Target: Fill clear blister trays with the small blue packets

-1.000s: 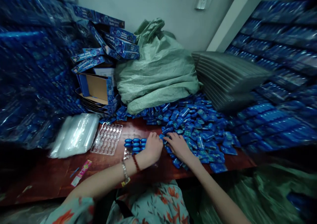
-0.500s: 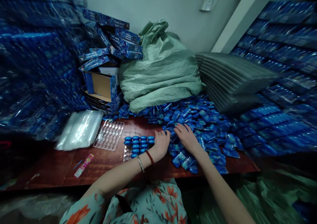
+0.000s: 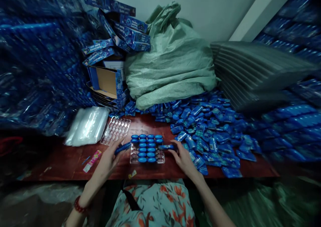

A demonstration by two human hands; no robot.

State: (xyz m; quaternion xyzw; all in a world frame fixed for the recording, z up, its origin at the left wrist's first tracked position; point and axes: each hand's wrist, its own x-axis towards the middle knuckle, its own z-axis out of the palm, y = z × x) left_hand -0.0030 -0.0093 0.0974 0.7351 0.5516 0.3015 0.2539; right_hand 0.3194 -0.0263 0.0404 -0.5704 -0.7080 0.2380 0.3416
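Left hand (image 3: 110, 156) closed on one blue capsule (image 3: 122, 148), right hand (image 3: 183, 156) pinching another blue piece (image 3: 166, 147), both flanking the clear blister tray (image 3: 147, 150) on the red worktop (image 3: 62, 163). Tray directly between the hands, rows running left to right, nearest row partly unfilled. Beyond, to the right, loose blue packets (image 3: 210, 133); farther back, green sack (image 3: 170, 63)

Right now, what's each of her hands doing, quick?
Left hand: closed on a blue capsule, left of the clear tray.
Right hand: closed on another blue piece, at the tray's right edge.
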